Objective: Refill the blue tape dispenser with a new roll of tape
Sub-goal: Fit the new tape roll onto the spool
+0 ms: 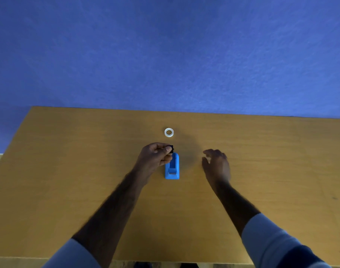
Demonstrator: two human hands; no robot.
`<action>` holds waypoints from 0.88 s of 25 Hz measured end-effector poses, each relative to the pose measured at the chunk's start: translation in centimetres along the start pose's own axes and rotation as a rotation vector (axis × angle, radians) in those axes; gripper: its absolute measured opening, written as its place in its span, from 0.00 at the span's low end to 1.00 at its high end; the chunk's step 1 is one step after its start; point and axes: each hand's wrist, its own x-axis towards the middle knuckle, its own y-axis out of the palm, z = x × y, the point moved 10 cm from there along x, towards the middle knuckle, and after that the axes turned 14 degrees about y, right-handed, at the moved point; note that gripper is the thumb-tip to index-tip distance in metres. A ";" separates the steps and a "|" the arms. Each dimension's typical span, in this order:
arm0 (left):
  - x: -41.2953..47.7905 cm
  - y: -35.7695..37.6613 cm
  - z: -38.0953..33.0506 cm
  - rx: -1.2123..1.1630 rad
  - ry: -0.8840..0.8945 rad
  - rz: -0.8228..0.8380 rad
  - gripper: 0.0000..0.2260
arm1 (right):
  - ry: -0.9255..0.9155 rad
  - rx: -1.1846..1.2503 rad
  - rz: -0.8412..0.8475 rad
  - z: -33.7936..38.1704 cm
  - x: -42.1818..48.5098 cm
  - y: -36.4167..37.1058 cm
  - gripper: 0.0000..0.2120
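Note:
The blue tape dispenser (pixel 172 168) stands in the middle of the wooden table (pixel 68 180), its long axis pointing away from me. My left hand (pixel 155 156) hovers over its far end, pinching a small black spool (pixel 171 149) between thumb and fingers. A roll of clear tape (pixel 169 132) lies flat on the table just beyond the dispenser. My right hand (pixel 216 164) rests to the right of the dispenser, fingers loosely spread, holding nothing and apart from it.
The table's far edge meets a blue wall (pixel 165 55). The near edge runs along the bottom of the view, and the left edge slants away at the left.

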 end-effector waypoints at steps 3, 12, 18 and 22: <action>0.0 -0.3 0.0 0.002 0.003 -0.006 0.07 | -0.055 -0.177 0.144 -2.3 -0.6 2.0 0.14; -0.4 -0.7 -0.3 0.000 -0.001 -0.028 0.09 | -0.026 -0.162 0.241 -3.7 -1.0 3.5 0.20; -0.3 -0.7 -0.3 0.000 0.006 -0.036 0.08 | 0.075 0.381 0.256 0.6 -0.5 1.8 0.20; -0.1 -0.3 -0.1 -0.013 0.004 -0.006 0.08 | 0.166 0.749 0.481 4.6 -1.4 2.0 0.19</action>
